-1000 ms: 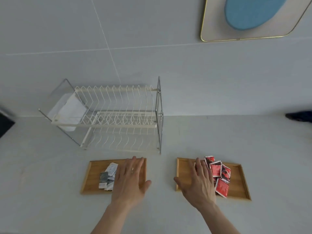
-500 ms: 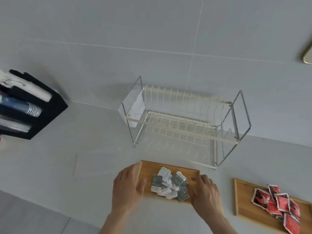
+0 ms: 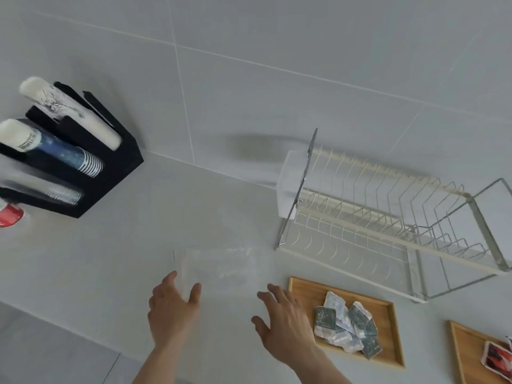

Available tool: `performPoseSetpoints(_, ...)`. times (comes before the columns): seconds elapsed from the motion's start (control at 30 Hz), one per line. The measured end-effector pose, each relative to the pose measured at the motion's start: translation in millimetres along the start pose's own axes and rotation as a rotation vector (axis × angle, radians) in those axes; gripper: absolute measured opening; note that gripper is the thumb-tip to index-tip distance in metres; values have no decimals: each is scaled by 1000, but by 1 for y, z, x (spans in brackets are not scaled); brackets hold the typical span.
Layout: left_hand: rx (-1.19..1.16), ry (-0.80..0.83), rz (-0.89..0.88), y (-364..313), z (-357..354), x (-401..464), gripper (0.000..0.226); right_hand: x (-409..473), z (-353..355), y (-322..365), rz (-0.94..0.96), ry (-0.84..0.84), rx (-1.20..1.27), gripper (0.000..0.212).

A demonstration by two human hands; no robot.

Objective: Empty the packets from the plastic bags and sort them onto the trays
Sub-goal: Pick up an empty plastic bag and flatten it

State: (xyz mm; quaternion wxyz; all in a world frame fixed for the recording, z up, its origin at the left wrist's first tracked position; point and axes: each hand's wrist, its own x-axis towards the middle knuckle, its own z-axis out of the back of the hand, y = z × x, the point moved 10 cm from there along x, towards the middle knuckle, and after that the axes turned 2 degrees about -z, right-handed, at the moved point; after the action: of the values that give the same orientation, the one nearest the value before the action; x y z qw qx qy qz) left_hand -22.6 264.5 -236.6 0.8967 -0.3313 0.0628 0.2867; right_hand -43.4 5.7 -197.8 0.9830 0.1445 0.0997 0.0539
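Head view: grey countertop (image 3: pixel 116 261), tiled wall (image 3: pixel 277 45), 2 wooden trays (image 3: pixel 388 333).

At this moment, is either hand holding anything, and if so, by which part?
Nothing is held. The left hand and right hand are both open, fingers spread, reaching toward the flat clear plastic bag on the counter; contact cannot be confirmed.

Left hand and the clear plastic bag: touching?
Cannot tell. In the head view the left hand has fingertips overlapping the clear plastic bag edge, but blur hides actual contact.
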Motion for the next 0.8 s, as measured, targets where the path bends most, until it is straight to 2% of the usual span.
performPoseSetpoints(0.1,-5,47,111,19,-5,16,80,15,-21,23,16,205,-25,67)
performPoseSetpoints(0.23,-73,155,224,36,-26,26,80,29,-46,37,11,330,-29,77)
performPoseSetpoints(0.3,-138,198,265,37,-35,25,70,26,-62,36,-22,412,-17,81)
performPoseSetpoints(0.43,-319,217,277,35,-45,24,34,14,-84,34,-51,505,-21,81)
performPoseSetpoints(0.5,-433,252,284,33,-52,23,27,12,-82,34,-69,461,16,74)
performPoseSetpoints(0.53,-470,271,286,31,-55,21,31,13,-76,33,-98,404,69,68)
performPoseSetpoints(0.63,-593,285,333,19,-60,19,66,14,-48,17,-234,201,217,47)
performPoseSetpoints(0.8,-577,315,376,-1,-75,14,74,3,-22,-12,-376,68,316,26)
